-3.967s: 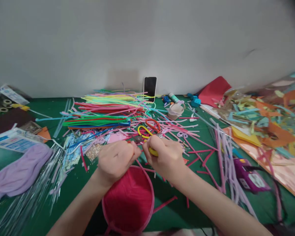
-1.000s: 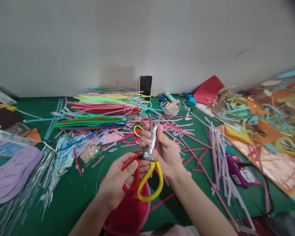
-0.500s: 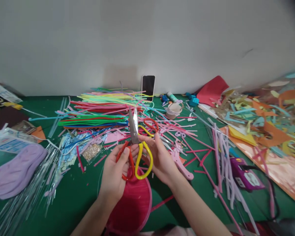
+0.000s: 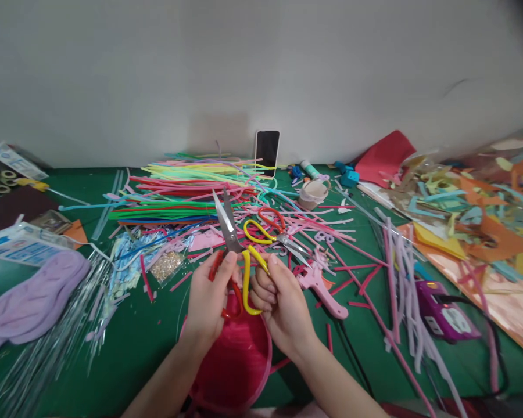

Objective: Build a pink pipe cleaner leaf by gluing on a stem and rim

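Between my hands is a pair of scissors (image 4: 229,233) with one red and one yellow handle, its blades pointing away and slightly apart. My left hand (image 4: 209,296) is closed around the red handle. The fingers of my right hand (image 4: 281,302) are curled on the yellow handle. Below the hands sits a round, dark pink container (image 4: 233,366), partly hidden by my wrists. A second pair of red-and-yellow scissors (image 4: 283,237) lies on the table just beyond my right hand. To its right rests a pink glue gun (image 4: 325,293).
Pipe cleaners (image 4: 169,212) in many colours are heaped at the back, near a phone (image 4: 267,152) leaning on the wall. A paper cup (image 4: 312,194) stands right of them. Purple foam pieces (image 4: 35,296) lie left; a purple device (image 4: 445,313) and paper scraps (image 4: 483,203) lie right.
My right fingers have curled from an open pose onto the yellow handle. The scissors have tilted left and their handles have spread. The second pair is now more exposed.
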The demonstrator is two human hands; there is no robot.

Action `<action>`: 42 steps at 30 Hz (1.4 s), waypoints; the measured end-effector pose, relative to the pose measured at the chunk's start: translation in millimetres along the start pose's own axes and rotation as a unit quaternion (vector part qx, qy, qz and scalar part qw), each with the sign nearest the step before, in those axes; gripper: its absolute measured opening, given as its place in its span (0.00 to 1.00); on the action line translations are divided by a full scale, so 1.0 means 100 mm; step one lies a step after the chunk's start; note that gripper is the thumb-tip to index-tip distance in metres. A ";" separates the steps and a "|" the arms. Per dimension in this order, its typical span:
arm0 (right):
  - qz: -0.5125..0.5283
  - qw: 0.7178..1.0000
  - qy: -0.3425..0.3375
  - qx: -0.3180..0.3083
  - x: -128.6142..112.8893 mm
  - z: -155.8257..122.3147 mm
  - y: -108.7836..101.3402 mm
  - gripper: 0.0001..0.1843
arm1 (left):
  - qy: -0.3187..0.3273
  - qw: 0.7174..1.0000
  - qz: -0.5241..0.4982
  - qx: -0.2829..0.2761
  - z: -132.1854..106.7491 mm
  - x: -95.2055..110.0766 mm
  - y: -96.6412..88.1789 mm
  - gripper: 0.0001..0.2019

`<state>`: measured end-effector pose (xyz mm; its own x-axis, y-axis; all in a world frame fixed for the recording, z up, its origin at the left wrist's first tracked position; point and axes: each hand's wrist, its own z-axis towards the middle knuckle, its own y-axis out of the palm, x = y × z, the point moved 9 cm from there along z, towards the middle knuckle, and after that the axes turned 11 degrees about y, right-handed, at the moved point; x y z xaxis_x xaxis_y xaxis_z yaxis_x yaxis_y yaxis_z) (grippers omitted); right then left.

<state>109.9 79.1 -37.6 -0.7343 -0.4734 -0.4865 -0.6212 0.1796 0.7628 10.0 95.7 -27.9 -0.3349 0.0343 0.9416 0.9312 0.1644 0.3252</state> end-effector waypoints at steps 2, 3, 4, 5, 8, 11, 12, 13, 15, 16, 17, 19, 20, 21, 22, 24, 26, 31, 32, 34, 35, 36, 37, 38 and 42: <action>0.006 1.000 -0.008 -0.011 0.02 -0.01 0.05 0.26 | 0.023 0.999 -0.027 0.037 0.02 0.05 -0.02 0.18; 0.009 1.000 -0.015 -0.010 0.02 -0.02 0.06 0.26 | 0.029 0.998 -0.041 0.046 0.03 0.07 -0.01 0.18; 0.011 1.000 -0.023 -0.005 0.03 -0.02 0.06 0.25 | 0.032 0.997 -0.050 0.045 0.04 0.08 0.00 0.18; 0.011 0.999 -0.031 0.003 0.04 -0.02 0.05 0.24 | 0.034 0.997 -0.052 0.039 0.05 0.08 0.02 0.18; -0.002 0.999 -0.049 0.021 0.04 -0.03 0.03 0.21 | 0.044 0.999 -0.023 0.011 0.06 0.12 0.04 0.18; -0.023 0.998 -0.055 0.029 0.02 -0.04 0.02 0.23 | 0.049 0.999 0.012 0.002 0.07 0.14 0.03 0.17; -0.034 0.998 -0.050 0.031 0.02 -0.04 0.02 0.23 | 0.047 0.999 0.022 0.001 0.07 0.14 0.02 0.17; -0.047 0.998 -0.041 0.030 0.02 -0.04 0.03 0.23 | 0.044 0.999 0.029 0.001 0.06 0.14 0.02 0.17; -0.073 0.997 -0.019 0.018 0.02 -0.03 0.05 0.24 | 0.040 0.999 0.032 -0.001 0.06 0.13 0.01 0.17; -0.085 0.996 -0.007 0.007 0.03 -0.03 0.07 0.24 | 0.038 0.999 0.030 -0.002 0.05 0.12 0.01 0.17; -0.095 0.995 0.004 -0.007 0.03 -0.03 0.09 0.25 | 0.037 0.999 0.024 -0.005 0.04 0.11 0.00 0.17; -0.117 0.992 0.029 -0.041 0.02 -0.04 0.12 0.25 | 0.028 0.999 0.013 -0.013 0.01 0.09 -0.01 0.17; -0.128 0.989 0.043 -0.059 0.01 -0.05 0.13 0.25 | 0.024 1.000 0.011 -0.017 -0.01 0.08 -0.01 0.16; -0.138 0.986 0.058 -0.074 0.00 -0.06 0.14 0.24 | 0.020 1.000 0.011 -0.022 -0.02 0.07 -0.02 0.16; -0.146 0.982 0.077 -0.090 -0.01 -0.07 0.14 0.23 | 0.016 0.999 0.011 -0.028 -0.04 0.07 -0.02 0.16; -0.154 0.973 0.119 -0.123 -0.01 -0.09 0.15 0.23 | 0.012 0.999 0.009 -0.035 -0.05 0.07 -0.02 0.16; -0.131 0.973 0.133 -0.138 -0.03 -0.09 0.17 0.23 | 0.027 0.999 0.002 -0.031 -0.01 0.13 -0.01 0.16; 0.045 0.998 0.018 -0.040 -0.14 -0.04 0.08 0.21 | 0.093 0.996 0.011 -0.004 0.13 0.32 0.00 0.15; 0.070 0.997 0.004 -0.019 -0.12 -0.05 0.05 0.20 | 0.084 0.996 0.005 -0.008 0.15 0.32 0.03 0.15; 0.097 0.995 -0.016 0.007 -0.09 -0.08 0.02 0.18 | 0.062 0.998 -0.020 -0.016 0.17 0.29 0.07 0.15; 0.106 0.994 -0.027 0.013 -0.09 -0.09 0.02 0.17 | 0.056 0.998 -0.035 -0.018 0.17 0.28 0.10 0.15; 0.116 0.992 -0.038 0.018 -0.10 -0.10 0.02 0.15 | 0.055 0.997 -0.048 -0.017 0.17 0.28 0.12 0.15; 0.128 0.990 -0.052 0.025 -0.12 -0.11 0.02 0.13 | 0.058 0.996 -0.059 -0.015 0.17 0.27 0.14 0.15; 0.145 0.987 -0.065 0.034 -0.15 -0.12 0.01 0.11 | 0.061 0.995 -0.072 -0.011 0.17 0.27 0.17 0.15; 0.231 0.968 -0.053 0.085 -0.18 -0.06 0.02 0.18 | 0.065 0.985 -0.153 0.039 0.19 0.19 0.24 0.16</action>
<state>123.3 82.8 -25.3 -0.9626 -0.2196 -0.1589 -0.2502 0.4942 0.8326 23.3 119.4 -3.8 -0.5718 -0.1548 0.8057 0.7745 0.2223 0.5923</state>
